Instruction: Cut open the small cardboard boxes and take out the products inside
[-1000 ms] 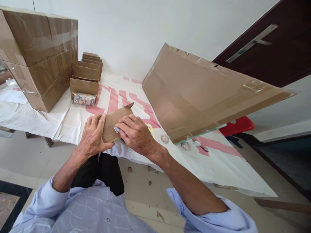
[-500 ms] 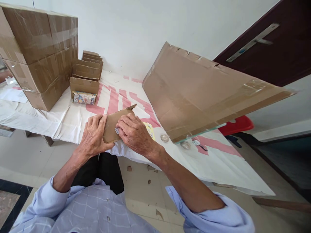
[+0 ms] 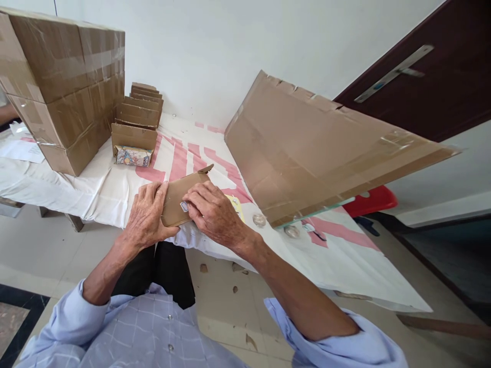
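Note:
A small brown cardboard box point(image 3: 180, 194) is tilted at the front edge of the table, with a short flap raised at its far right corner. My left hand point(image 3: 148, 214) grips its left side, fingers over the far edge and thumb along the near edge. On the box's face is a small white sticker point(image 3: 184, 206) with a dark border. My right hand point(image 3: 210, 209) is closed, its bent fingertips pressed together at the sticker's right edge. A yellow sheet point(image 3: 235, 205) lies partly hidden behind my right hand.
Large taped cartons point(image 3: 69, 87) are stacked at left. Several small open boxes point(image 3: 135, 135) stand in a row beside them, the front one with a patterned side. A big cardboard panel point(image 3: 314, 148) leans over the right side. Tape rolls point(image 3: 259, 220) lie on the white tablecloth point(image 3: 345, 271).
My right fingertips have shifted slightly, and a bit more of the sticker shows beside them. My left hand keeps its hold on the box. The view has moved slightly.

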A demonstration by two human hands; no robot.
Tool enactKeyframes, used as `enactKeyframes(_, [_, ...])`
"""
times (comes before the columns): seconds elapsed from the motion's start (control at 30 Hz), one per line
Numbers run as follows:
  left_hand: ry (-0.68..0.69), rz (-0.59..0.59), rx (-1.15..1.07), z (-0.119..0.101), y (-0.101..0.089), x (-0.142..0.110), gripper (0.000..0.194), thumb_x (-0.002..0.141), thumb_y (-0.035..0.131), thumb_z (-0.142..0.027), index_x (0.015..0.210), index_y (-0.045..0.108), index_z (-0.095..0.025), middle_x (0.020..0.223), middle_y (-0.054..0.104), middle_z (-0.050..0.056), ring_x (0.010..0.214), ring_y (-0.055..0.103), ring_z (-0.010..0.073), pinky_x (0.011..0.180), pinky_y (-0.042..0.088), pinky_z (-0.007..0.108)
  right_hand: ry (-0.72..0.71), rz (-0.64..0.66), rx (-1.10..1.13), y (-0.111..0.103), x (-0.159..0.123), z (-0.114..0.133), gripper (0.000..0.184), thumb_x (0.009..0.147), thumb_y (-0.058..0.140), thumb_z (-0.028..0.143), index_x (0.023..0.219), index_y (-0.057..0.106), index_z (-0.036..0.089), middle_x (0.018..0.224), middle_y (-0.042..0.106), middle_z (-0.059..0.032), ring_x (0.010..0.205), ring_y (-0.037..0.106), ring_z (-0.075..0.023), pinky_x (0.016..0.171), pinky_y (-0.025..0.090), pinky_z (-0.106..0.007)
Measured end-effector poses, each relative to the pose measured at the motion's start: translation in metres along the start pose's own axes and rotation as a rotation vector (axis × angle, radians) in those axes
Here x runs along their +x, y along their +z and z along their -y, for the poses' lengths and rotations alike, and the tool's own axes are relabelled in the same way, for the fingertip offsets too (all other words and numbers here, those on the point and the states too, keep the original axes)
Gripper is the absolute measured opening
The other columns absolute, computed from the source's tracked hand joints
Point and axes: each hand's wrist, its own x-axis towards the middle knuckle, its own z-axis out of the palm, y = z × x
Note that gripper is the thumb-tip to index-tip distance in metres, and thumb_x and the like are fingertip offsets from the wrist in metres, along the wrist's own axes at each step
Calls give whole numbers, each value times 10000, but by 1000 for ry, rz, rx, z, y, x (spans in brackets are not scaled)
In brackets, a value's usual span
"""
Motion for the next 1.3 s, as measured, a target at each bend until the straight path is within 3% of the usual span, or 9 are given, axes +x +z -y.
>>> enactKeyframes(0.47, [4,22,-11,-3,-1,1,1062,670,889,-338,1620,438,-187,1512,558,198,1358,529,442,1189,488,653,-39,-24,-42,-1,1,-2,250,1043,527,76,924,708,199,935,684,-95,933,526,-271,856,440,-412])
enactKeyframes(0.7, [-4,28,0,-3,-2,2,1077,687,907,-352,1632,414,-202,1537,550,203,1383,527,451,1192,483,656,-10,-17,-5,-3,0,-2,244,1087,522,117,1054,747,204,1035,727,-109,978,566,-281,914,481,-435])
enactKeyframes(1.3, [-13,52,4,-7,-2,4,1070,670,895,-346,1624,435,-200,1537,556,205,1380,529,454,1144,509,642,-22,38,-12,-2,3,-10,233,1059,581,82,943,744,201,934,683,-91,947,564,-272,871,485,-416])
